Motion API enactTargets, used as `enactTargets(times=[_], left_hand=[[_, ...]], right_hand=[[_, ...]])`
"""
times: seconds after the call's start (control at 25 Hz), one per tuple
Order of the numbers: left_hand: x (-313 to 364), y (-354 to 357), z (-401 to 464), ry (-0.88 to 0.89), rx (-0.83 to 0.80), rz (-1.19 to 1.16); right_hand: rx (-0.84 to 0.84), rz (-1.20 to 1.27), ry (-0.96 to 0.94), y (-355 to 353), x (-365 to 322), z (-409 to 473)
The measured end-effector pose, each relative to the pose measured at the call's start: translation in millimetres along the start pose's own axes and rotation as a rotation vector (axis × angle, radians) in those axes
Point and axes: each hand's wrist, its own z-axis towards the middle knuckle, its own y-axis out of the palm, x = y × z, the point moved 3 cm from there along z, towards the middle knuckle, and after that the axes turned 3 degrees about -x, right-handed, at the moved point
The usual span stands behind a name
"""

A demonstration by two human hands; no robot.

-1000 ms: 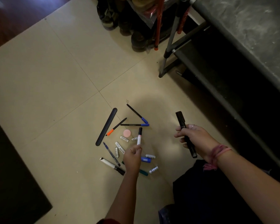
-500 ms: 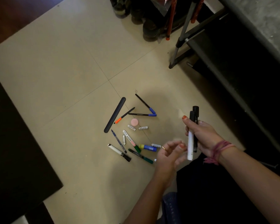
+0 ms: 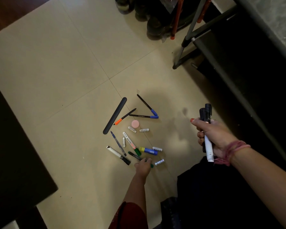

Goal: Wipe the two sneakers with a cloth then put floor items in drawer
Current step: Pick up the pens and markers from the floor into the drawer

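Floor pickup step. Right hand (image 3: 212,135) gripping markers (image 3: 208,147); left hand (image 3: 143,166) pinching the green pen (image 3: 139,158). Next: lift, pass across, then batteries (image 3: 159,162).

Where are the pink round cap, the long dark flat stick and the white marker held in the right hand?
pink round cap (image 3: 135,123), head view, middle of its top.
long dark flat stick (image 3: 115,115), head view, mid-length.
white marker (image 3: 208,147), head view, barrel below the right hand (image 3: 212,134).
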Motion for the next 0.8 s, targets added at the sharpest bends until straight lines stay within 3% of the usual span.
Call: enactTargets(times=[0.12,0.32,0.52,0.64,0.72,0.8], left_hand=[[-2.1,-2.3,10.5,-0.022,0.001,-0.050],[-8.2,-16.2,23.7,0.005,0.163,-0.330],[-2.9,-34.5,34.0,0.029,0.370,-0.192],[18.6,-42.0,25.4,0.173,0.487,-0.092],[32.5,-42.9,23.4,0.252,0.472,-0.001],[36.1,-40.4,32.0,0.217,0.398,0.079]], right_hand=[[-0.021,0.015,0.004,2.6,-1.7,2.4],[-0.043,-0.038,0.011,7.3,-0.4,1.7],[-0.043,-0.046,0.010,9.5,-1.8,0.9],[-0.041,-0.051,0.014,9.7,-1.6,1.7],[-0.037,-0.055,0.014,9.4,-1.5,2.0],[-0.040,-0.050,0.014,9.1,-1.8,2.2]])
